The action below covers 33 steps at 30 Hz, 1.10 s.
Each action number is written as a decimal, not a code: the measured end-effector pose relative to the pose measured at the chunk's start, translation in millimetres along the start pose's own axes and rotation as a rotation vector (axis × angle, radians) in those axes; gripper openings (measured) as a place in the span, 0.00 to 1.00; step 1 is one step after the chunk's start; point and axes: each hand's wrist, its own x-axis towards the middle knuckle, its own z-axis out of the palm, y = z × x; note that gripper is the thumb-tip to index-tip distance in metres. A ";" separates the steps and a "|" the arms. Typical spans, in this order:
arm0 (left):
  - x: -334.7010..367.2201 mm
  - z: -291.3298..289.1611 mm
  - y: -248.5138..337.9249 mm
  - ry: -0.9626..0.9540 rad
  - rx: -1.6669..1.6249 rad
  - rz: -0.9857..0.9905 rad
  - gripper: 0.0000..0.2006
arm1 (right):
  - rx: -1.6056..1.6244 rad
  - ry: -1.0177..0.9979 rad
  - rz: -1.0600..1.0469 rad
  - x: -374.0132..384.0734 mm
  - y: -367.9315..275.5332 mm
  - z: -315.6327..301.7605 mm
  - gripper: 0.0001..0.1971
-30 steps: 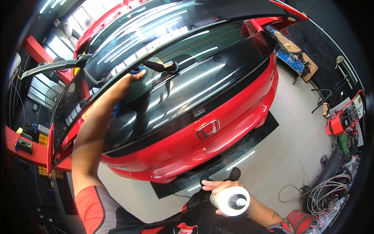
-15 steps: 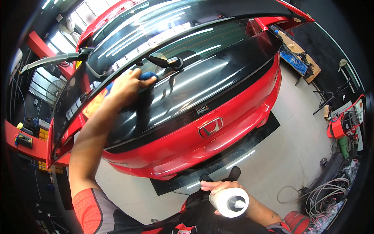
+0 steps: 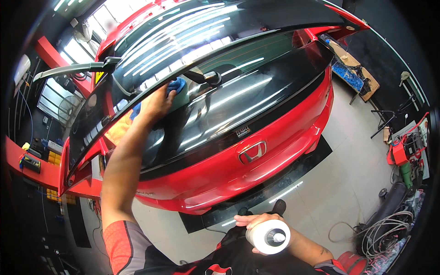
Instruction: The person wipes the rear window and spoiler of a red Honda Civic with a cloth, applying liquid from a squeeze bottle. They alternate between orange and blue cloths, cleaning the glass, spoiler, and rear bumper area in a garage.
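Note:
My left hand is closed on a blue cloth, pressing it to the dark rear glass of a red car. Part of the cloth is hidden under the fingers. The black rear wiper sits just beside the cloth. Low in front of my body, my right hand grips a white squeeze bottle with a dark collar and pale nozzle, its top tilted up toward me. An orange patch shows beyond my left forearm; I cannot tell what it is.
A long black edge runs above the glass. A grey arm-shaped part sticks out at the upper left. At right are a blue-sided bench, a red tool, a dark cylinder and coiled hoses.
My left hand has shifted slightly right with the blue cloth, still along the glass near the wiper. The whole view has shifted a little. My right hand keeps the bottle in place.

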 end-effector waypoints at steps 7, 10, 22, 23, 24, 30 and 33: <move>19.2 36.3 -0.8 0.177 -0.130 -0.313 0.19 | 0.013 -0.021 0.039 6.2 -2.5 2.4 0.34; 24.3 30.8 14.9 0.118 -0.094 -0.391 0.22 | 0.010 -0.028 0.052 7.9 -4.1 0.7 0.34; 14.4 10.7 35.4 0.052 -0.117 -0.012 0.22 | -0.022 -0.040 0.003 18.0 -9.9 -16.8 0.35; 11.1 12.2 37.6 -0.031 -0.091 -0.057 0.23 | -0.049 -0.034 -0.001 18.1 -12.1 -19.3 0.34; 6.8 4.8 44.4 -0.117 -0.053 -0.100 0.24 | -0.047 -0.026 -0.023 19.1 -12.2 -20.7 0.34; 30.1 24.1 20.3 -0.041 0.061 -0.147 0.30 | -0.045 -0.048 -0.058 22.6 -12.0 -24.2 0.33; 19.0 1.2 51.3 -0.222 -0.147 -0.105 0.28 | -0.034 -0.023 -0.053 19.7 -17.0 -26.0 0.33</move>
